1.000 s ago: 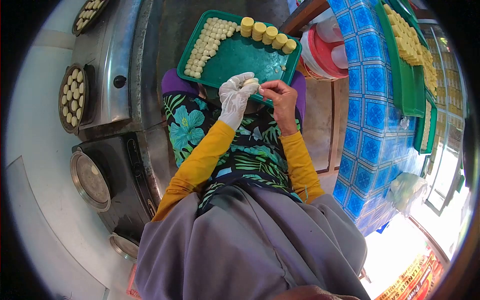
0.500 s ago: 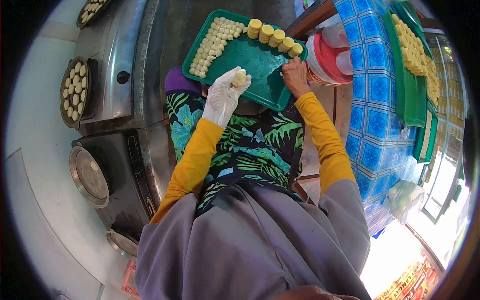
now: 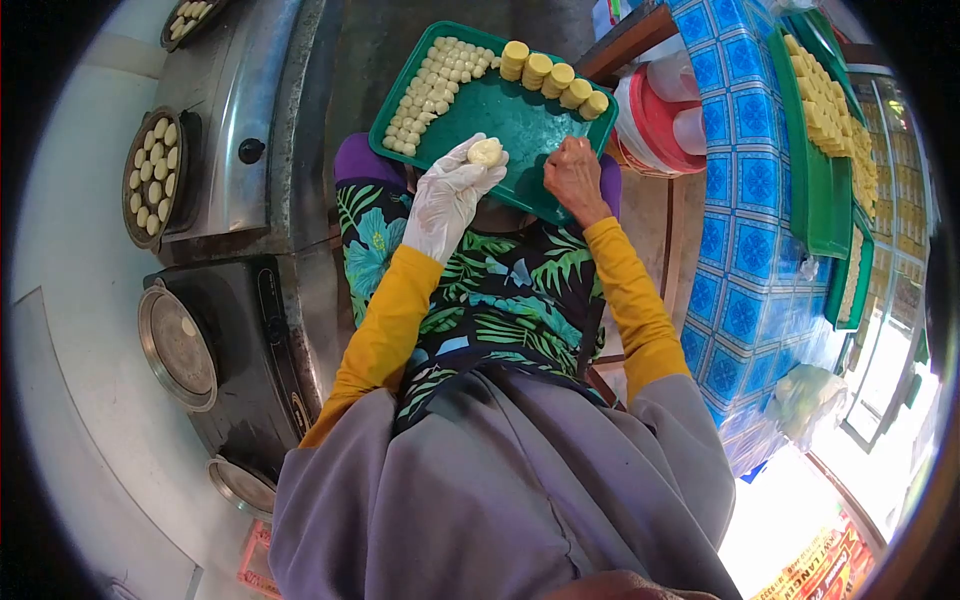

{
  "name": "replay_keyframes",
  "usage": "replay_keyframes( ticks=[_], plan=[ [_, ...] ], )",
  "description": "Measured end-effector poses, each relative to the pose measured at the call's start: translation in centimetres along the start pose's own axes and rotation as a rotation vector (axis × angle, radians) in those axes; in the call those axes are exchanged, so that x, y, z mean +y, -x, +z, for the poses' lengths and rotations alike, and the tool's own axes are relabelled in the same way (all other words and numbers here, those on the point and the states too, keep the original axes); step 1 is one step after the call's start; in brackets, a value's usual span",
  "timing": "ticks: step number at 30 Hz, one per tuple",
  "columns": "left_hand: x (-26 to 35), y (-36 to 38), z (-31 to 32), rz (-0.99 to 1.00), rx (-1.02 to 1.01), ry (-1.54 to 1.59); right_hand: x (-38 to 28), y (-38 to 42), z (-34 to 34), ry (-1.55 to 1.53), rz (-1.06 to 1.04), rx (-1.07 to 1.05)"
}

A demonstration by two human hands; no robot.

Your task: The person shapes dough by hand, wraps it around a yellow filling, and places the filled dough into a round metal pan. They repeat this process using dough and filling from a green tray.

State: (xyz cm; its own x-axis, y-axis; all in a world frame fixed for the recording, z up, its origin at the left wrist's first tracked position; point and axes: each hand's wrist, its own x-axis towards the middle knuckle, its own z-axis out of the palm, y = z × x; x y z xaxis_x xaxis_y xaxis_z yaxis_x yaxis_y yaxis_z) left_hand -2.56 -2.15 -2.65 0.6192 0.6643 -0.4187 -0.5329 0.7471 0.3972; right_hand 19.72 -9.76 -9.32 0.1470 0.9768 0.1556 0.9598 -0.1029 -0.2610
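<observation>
My left hand (image 3: 448, 195), in a clear plastic glove, is closed around a pale round piece of dough (image 3: 486, 152), which shows at the fingertips. My bare right hand (image 3: 575, 175) is above the near right part of the green tray (image 3: 540, 205), its fingers curled together; what they hold, if anything, is hidden. On the tray's left side, small dough balls (image 3: 432, 88) sit in close rows. Several stacks of yellow discs (image 3: 537, 70) line its far right edge. The tray rests on my lap, over a flowered cloth (image 3: 500, 300).
Left of me, a metal stove (image 3: 225, 150) carries a round pan of dough pieces (image 3: 152, 180). Nearer is a metal pan (image 3: 178, 345). To the right stand a red-lidded bucket (image 3: 655, 125) and a blue-clothed table (image 3: 740, 230) bearing green trays (image 3: 825, 215) with yellow pieces.
My right hand has moved left and slightly nearer, away from the tray's right edge and toward my left hand. The dough in my left hand has turned to show a rounder face.
</observation>
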Motion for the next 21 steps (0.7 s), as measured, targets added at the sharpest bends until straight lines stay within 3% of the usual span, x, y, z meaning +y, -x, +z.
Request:
replay_keyframes(
  ticks=[3, 5, 11, 15, 17, 21],
  plan=[
    [-0.5, 0.0, 0.0, -0.021, -0.036, 0.000, -0.5, 1.0, -0.2, -0.056, 0.074, -0.008],
    [-0.5, 0.1, 0.3, -0.048, -0.056, 0.041, -0.6, 1.4, 0.2, -0.286, 0.271, -0.012],
    [-1.2, 0.6, 1.0, 0.019, -0.021, -0.032, -3.2, 2.3, -2.6, -0.157, 0.238, 0.202],
    [-1.7, 0.8, 1.7, 0.059, 0.017, -0.113, -4.1, 2.0, -3.4, -0.173, 0.222, 0.212],
    [-1.8, 0.8, 2.1, 0.082, 0.036, -0.137, -6.3, 1.3, -5.4, -0.533, 0.140, 0.411],
    [-2.3, 0.8, 2.5, 0.096, 0.069, -0.212, -9.1, 1.4, -6.3, -0.796, 0.217, 0.375]
  ],
)
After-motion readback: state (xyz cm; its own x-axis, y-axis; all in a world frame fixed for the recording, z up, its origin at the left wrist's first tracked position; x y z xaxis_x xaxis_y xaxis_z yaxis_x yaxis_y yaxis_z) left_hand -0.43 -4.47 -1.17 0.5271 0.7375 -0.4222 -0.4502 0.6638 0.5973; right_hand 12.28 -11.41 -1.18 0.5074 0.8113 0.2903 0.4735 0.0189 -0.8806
